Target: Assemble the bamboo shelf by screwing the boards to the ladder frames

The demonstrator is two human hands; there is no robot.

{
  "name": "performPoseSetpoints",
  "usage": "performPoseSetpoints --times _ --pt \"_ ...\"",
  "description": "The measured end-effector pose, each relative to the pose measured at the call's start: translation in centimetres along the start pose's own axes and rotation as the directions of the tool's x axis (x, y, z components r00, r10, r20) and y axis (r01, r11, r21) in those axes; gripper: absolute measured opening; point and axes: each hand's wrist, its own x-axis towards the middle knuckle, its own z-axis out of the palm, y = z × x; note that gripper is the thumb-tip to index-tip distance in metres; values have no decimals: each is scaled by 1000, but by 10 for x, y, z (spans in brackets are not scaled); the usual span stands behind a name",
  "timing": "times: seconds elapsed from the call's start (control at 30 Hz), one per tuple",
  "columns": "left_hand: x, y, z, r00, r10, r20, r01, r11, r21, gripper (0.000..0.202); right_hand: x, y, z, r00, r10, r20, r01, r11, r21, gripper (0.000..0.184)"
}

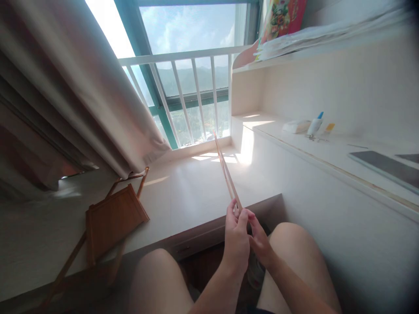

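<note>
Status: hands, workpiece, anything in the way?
Left hand holding long thin piece; right hand against left, grip partly hidden. Piece angled away toward window. Far end overlaps white railing in view; contact unclear.

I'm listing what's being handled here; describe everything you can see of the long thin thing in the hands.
The long thin thing is tan and looks wooden: two slender strips with a narrow gap between. It points toward the white railing. The left hand and right hand meet at its near end, hiding it; whether the strips join is unclear.
</note>
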Motion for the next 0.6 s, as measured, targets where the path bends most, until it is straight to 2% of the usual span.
performPoseSetpoints --times 0.1,0.2,0.27,0.3,0.37,0.47,0.53,0.6 --pt "10 -4 9 992 -24 121 7 991 136 78 -2 -5 -4 991 43 -128 -35 997 65 69" --pt "22 -8 7 980 -17 198 -28 975 220 80 -2 -2 -3 988 123 -97 -101 972 210 44" --pt "31 -6 -3 975 -12 222 -58 950 306 75 0 1 -2 982 174 -68 -147 946 289 28" --pt "35 -3 -12 974 -4 227 -79 930 358 72 1 2 -2 979 191 -73 -155 927 341 28" --pt "44 7 -40 978 57 200 -147 869 472 63 7 2 -4 969 218 -113 -143 874 464 33" --pt "54 34 -108 977 203 69 -195 703 684 51 18 1 -16 945 261 -196 -103 807 581 45" --pt "57 57 -163 947 319 -33 -155 547 822 50 26 1 -27 932 277 -233 -81 788 611 47" --pt "56 83 -217 894 438 -93 -85 370 925 49 32 3 -37 919 291 -265 -59 768 638 47"
